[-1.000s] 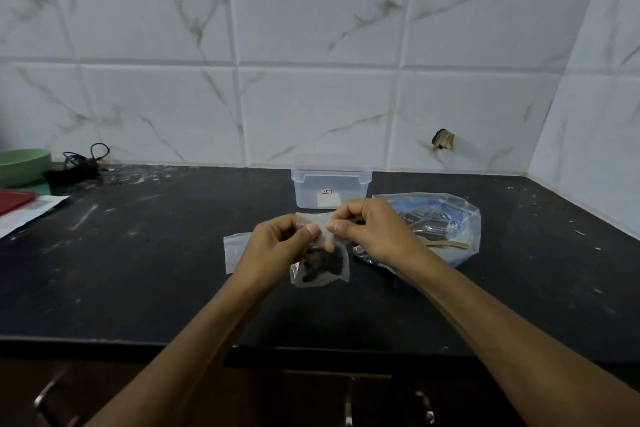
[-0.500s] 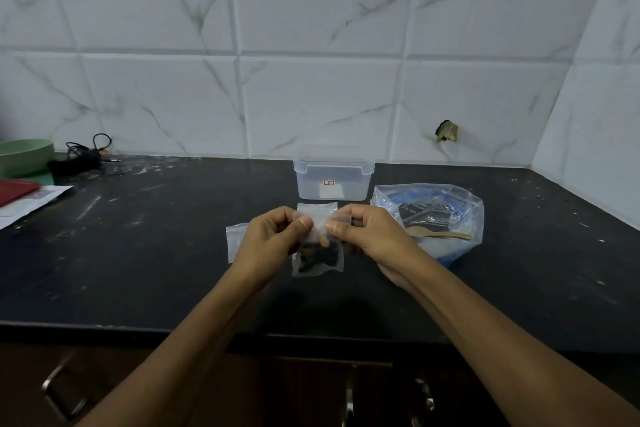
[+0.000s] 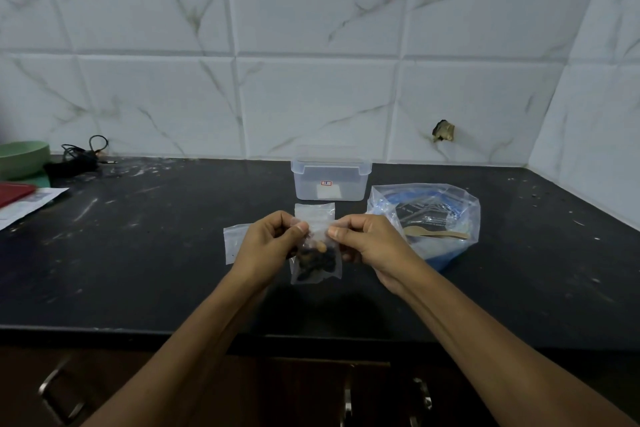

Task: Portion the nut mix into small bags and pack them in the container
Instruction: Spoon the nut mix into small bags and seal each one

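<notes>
Near the counter's back edge I see the clear container, with the large bag holding a wooden spoon beside it. Two empty bags lie behind my hands. My left hand and right hand both pinch the filled small bag's top, held above the counter's middle.

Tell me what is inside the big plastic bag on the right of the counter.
Inside the big plastic bag a wooden spoon lies across something blue, with a dark printed packet behind it. Crinkled plastic hides the bottom, so any remaining nut mix there cannot be seen.
</notes>
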Tool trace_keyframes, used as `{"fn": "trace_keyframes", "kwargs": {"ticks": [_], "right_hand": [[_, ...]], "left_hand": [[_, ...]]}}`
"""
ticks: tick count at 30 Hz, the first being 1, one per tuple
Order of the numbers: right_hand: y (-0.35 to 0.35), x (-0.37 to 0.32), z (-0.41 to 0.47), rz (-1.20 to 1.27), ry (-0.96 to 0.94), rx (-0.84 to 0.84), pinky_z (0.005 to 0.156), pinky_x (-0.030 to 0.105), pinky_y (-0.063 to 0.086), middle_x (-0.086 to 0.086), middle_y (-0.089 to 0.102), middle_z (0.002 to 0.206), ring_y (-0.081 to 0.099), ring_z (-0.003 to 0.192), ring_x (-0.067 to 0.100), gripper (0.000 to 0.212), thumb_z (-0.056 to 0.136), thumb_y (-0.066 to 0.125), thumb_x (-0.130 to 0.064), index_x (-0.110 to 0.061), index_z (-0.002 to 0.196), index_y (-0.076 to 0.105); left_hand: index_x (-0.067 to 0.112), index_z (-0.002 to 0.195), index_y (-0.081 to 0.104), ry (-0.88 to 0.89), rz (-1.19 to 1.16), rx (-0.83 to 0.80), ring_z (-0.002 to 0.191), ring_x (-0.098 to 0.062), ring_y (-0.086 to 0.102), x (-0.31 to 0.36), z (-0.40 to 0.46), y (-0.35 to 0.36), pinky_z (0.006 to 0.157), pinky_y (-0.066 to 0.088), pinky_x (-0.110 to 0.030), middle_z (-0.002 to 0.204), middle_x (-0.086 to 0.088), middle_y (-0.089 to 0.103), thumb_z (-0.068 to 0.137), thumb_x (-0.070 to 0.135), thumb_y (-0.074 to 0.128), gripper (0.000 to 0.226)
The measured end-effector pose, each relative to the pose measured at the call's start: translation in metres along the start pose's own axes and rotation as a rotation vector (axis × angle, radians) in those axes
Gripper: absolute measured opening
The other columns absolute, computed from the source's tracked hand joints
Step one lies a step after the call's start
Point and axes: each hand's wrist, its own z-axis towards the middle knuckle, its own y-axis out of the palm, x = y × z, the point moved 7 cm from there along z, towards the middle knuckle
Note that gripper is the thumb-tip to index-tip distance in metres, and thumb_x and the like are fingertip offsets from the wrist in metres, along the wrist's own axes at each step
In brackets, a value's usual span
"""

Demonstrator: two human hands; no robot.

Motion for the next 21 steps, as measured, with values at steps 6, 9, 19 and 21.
{"fn": "trace_keyframes", "kwargs": {"ticks": [6,9,19,21], "right_hand": [[-0.003,0.004,0.0,0.009,0.032,0.048,0.057,0.02,0.047,-0.001,0.07,0.077,0.061,0.066,0.007,0.009,0.089,0.064,-0.014,-0.016,0.084,0.072],[-0.004,0.009,-0.001,0.033,0.062,0.044,0.063,0.024,0.05,0.007,0.072,0.089,0.064,0.079,0.015,0.008,0.09,0.065,-0.016,-0.014,0.092,0.073],[-0.003,0.01,-0.001,-0.043,0.037,0.061,0.051,0.014,0.044,-0.005,0.063,0.069,0.055,0.061,0.004,0.008,0.09,0.064,-0.011,-0.014,0.087,0.07],[-0.004,0.013,-0.001,-0.049,0.05,0.062,0.052,0.015,0.045,-0.005,0.064,0.072,0.056,0.064,0.005,0.007,0.09,0.065,-0.013,-0.013,0.093,0.071]], "left_hand": [[0.006,0.106,0.067,-0.111,-0.106,-0.04,0.091,-0.028,0.07,-0.018,-0.002,0.006,0.08,0.056,-0.04,0.099,-0.015,0.072,0.091,0.022,0.063,0.023],[0.011,0.094,0.069,-0.121,-0.13,-0.037,0.091,-0.032,0.067,-0.022,-0.003,0.005,0.085,0.055,-0.045,0.094,-0.017,0.07,0.092,0.021,0.063,0.012],[0.012,0.066,0.063,-0.049,-0.054,0.062,0.082,-0.026,0.061,-0.013,-0.003,0.004,0.076,0.053,-0.035,0.076,-0.01,0.062,0.093,0.012,0.058,0.028],[0.007,0.074,0.064,-0.024,-0.001,0.056,0.083,-0.024,0.064,-0.012,-0.004,0.002,0.075,0.054,-0.031,0.084,-0.016,0.065,0.095,0.014,0.057,0.023]]}}
